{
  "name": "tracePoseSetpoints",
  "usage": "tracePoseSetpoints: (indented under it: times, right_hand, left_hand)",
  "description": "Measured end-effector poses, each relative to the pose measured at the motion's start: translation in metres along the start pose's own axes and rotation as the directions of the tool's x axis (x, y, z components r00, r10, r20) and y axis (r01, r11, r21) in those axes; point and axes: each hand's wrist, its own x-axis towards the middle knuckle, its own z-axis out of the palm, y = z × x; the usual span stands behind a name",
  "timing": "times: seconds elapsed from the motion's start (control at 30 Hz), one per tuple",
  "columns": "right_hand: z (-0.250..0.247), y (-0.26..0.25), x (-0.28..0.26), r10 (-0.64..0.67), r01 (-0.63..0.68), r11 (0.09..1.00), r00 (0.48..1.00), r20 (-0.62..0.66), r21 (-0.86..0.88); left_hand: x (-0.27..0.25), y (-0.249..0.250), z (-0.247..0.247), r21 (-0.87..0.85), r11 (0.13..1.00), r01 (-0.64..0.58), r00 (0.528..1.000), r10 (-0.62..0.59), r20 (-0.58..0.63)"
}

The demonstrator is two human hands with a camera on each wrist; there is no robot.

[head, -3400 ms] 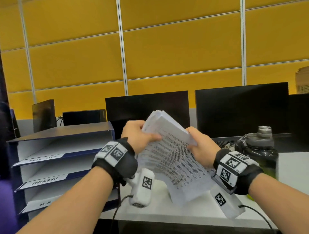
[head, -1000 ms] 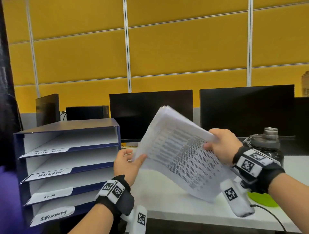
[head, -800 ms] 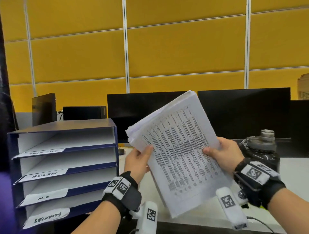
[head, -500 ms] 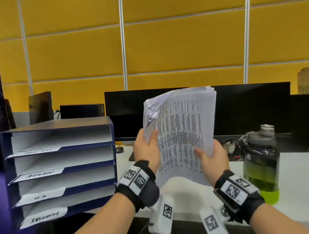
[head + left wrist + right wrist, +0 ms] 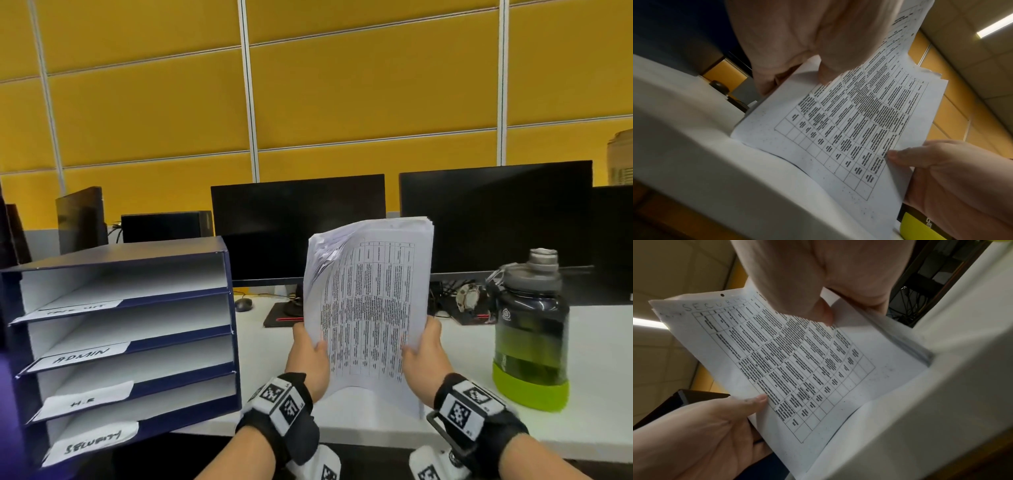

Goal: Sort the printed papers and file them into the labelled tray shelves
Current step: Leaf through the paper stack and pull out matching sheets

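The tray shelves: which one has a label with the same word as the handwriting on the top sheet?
The bottom shelf, labelled SECURITY; the sheet has SECURITY handwritten at its top.

Water bottle [image 5: 529, 329], two dark monitors [image 5: 298, 226] behind

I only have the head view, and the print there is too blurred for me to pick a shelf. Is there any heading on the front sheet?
Observer: Yes. In the right wrist view a handwritten SECURITY heading tops the front sheet of the paper stack.
Operator: Is that sheet punched?
Observer: One punched hole sits near that same top edge.
Operator: Is the stack held clear of the desk?
Observer: No. In the left wrist view its bottom edge appears to rest on the desk.
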Motion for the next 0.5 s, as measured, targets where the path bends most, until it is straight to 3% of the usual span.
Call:
tracePoseSetpoints:
  times: [0.23,0.5]
  right_hand:
    - [-0.008,0.006,-0.008,0.075,-0.074,0.994,0.997,0.011,-0.079]
    - [0.003,-0.066,-0.053,-0.017,0.015,1.000,0.996,0.088,0.014]
  left_hand:
    - [-0.005,-0.001,-0.002,0.088,0.993,0.078,0.996,-0.074,-0.051]
    - [-0.055,0.026,-0.089,0.223,0.971,0.087,0.986,-0.052,-0.157]
